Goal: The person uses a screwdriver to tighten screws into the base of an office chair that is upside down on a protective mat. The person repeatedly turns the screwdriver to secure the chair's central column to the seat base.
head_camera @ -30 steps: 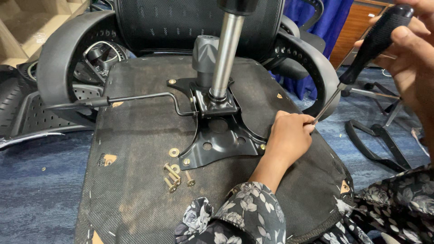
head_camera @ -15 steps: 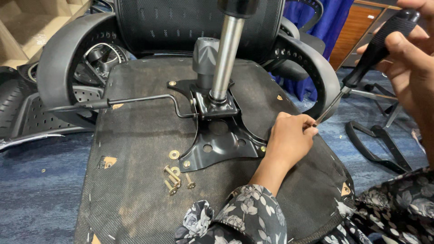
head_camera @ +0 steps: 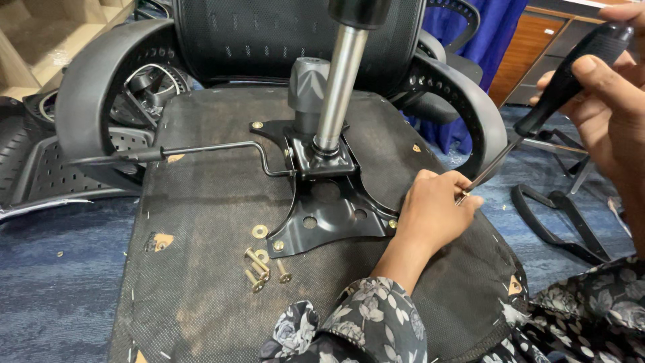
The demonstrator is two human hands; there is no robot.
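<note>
Loose brass bolts [head_camera: 259, 267] lie left on the upturned seat underside [head_camera: 201, 222], beside the black mounting plate [head_camera: 329, 218]. The left hand [head_camera: 430, 212], fingers pinched together, steadies the screwdriver [head_camera: 564, 81] tip at the plate's right corner; it could slip off the screw. The right hand [head_camera: 615, 107] grips the handle, fingers wrapped

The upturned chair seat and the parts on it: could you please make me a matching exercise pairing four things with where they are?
1. screwdriver
2. loose bolts
3. left hand
4. metal post

A. lying on the seat fabric
B. standing up from the black plate
C. resting at the plate's right edge
D. gripped by the right hand

Pairs: 1-D, 2-A, 3-C, 4-B
</note>
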